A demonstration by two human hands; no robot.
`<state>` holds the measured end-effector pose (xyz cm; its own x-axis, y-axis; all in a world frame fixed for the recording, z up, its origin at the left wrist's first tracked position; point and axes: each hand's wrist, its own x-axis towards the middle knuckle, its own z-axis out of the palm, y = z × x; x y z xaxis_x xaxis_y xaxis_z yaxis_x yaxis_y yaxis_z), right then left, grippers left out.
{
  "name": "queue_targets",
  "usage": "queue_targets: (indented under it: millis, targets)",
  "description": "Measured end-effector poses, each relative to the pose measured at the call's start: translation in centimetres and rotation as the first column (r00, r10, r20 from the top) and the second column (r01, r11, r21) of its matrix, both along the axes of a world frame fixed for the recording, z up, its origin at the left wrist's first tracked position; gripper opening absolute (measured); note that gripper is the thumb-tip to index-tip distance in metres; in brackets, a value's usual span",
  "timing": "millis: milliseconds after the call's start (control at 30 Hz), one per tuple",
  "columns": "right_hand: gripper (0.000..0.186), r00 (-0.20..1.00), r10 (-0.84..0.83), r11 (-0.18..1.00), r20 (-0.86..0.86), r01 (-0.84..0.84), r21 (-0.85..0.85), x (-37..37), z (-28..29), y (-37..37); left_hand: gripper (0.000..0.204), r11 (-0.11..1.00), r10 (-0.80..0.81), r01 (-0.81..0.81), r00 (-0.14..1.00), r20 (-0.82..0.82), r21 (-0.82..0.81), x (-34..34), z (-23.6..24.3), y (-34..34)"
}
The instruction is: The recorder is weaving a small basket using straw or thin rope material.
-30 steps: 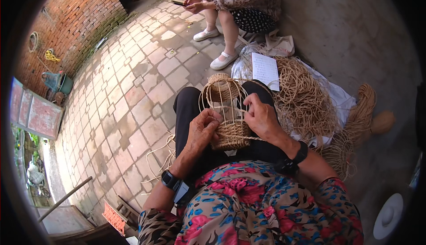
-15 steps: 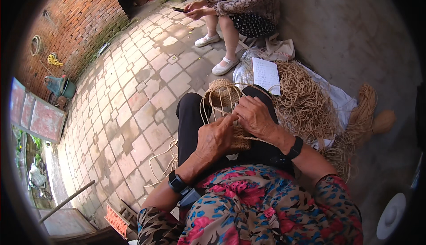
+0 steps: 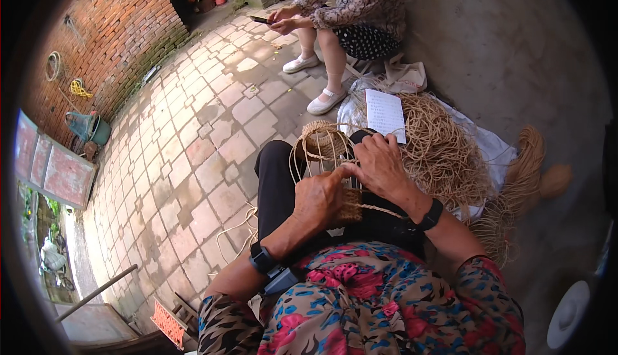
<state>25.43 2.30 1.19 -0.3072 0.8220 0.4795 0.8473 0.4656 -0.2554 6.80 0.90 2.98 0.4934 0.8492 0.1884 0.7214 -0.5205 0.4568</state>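
Note:
A partly woven rope basket (image 3: 322,137) of tan twisted cord lies across my lap, with bare upright strands between its woven far part and a woven near part. My left hand (image 3: 318,197) is closed around the near part, its index finger stretched along the strands. Just to the right, my right hand (image 3: 383,168) has its fingers lifted and apart, while its thumb touches the work near my left index fingertip. A loose cord (image 3: 384,211) runs from the near part beneath my right wrist. My hands hide much of the weave.
A heap of tan cord (image 3: 444,149) rests on a white sheet (image 3: 496,155) at my right, with a written paper (image 3: 385,113) on it. A bundled hank (image 3: 531,149) lies farther right. Ahead sits a person (image 3: 360,7) holding a phone (image 3: 261,19). Paving (image 3: 187,155) spreads leftward.
My right hand has turned and opened, its fingers lifting away from the strands to the upper right. My left hand has shifted slightly right and still holds the basket.

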Motion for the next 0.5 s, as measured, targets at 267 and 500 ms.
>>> queue_targets:
  millis: [267,500]
  targets:
    - [0.016,0.846,-0.445,0.675,0.294,0.533,-0.51,13.1,-3.1,-4.3,0.016,0.999,0.035,-0.035,0.997,0.067,-0.004,-0.1,-0.7,0.0]
    - [0.036,0.997,-0.08,0.996,0.008,0.08,0.024,4.6,-1.5,-0.1,0.013,0.999,0.033,-0.036,0.995,0.093,0.022,0.0,-0.6,0.1]
